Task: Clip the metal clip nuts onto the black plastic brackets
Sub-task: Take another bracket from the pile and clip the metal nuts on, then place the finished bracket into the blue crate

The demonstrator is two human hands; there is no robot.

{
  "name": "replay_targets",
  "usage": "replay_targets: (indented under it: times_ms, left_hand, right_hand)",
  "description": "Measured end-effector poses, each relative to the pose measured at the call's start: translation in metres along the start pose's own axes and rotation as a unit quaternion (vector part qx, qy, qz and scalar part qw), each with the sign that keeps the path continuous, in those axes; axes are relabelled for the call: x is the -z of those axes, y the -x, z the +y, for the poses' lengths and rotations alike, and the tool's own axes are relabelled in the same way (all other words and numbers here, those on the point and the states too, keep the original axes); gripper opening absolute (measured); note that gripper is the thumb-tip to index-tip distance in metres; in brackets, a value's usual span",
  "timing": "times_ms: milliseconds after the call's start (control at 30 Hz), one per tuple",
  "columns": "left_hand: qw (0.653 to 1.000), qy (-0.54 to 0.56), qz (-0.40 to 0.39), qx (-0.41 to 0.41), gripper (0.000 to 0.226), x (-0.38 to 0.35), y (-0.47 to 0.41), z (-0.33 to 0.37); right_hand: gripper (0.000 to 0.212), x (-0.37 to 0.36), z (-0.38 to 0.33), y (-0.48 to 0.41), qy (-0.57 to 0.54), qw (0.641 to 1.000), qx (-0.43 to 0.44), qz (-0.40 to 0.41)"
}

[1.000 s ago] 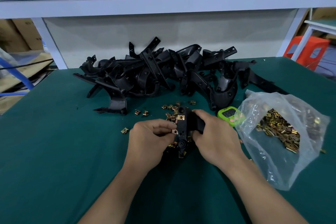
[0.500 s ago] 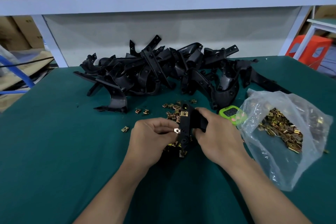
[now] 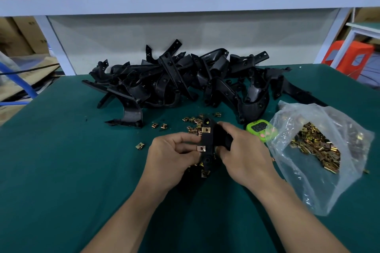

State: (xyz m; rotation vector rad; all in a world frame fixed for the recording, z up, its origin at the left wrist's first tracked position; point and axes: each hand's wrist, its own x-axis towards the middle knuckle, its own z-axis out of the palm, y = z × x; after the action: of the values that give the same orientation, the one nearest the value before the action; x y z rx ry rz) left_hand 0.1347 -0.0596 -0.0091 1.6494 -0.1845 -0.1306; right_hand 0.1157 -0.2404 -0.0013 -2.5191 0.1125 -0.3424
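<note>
A: Hands first.
B: Both at work over the near middle of the green tabletop [image 3: 61,170]. The right hand [image 3: 244,154] is curled round a black bracket [image 3: 208,139], gripping its right side. The bracket is held roughly upright, off the surface.

A: And the left?
B: The left hand [image 3: 170,156] is closed at the bracket's left edge, thumb and fingers pinching the lower clip [image 3: 201,148]. Cannot tell whether that clip is fully seated.

A: Anything else on the bracket?
B: An upper clip [image 3: 205,129], brass-coloured, on the same edge, just above the lower one.

A: Stock?
B: A pile of brackets [image 3: 185,84] on the far side, black, tangled, spread left to right. Loose clips [image 3: 193,123] are scattered between the pile and the hands. One stray clip [image 3: 140,146] lies alone, left of the left hand.

A: Right side?
B: A clear plastic bag [image 3: 298,181] lies on the tabletop with clips heaped inside. A green timer [image 3: 260,128] sits at the bag's far-left edge, partly behind the plastic, near the right hand.
</note>
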Motion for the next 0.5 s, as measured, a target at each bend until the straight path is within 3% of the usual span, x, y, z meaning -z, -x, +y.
replay_targets:
  times_ms: [267, 400, 500]
  left_hand:
    - [0.996, 0.073, -0.051, 0.009, 0.049, -0.003, 0.006, 0.006]
    - [0.991, 0.118, -0.040, 0.047, 0.032, -0.007, 0.006, 0.006]
    - [0.995, 0.070, -0.023, 0.065, 0.018, -0.015, 0.006, 0.006]
  right_hand:
    - [0.047, -0.001, -0.004, 0.004, 0.005, 0.999, 0.013, 0.030]
    - [0.040, -0.001, -0.005, 0.005, 0.013, 0.999, 0.008, 0.033]
    - [0.034, -0.001, -0.006, 0.007, 0.020, 0.999, 0.006, 0.037]
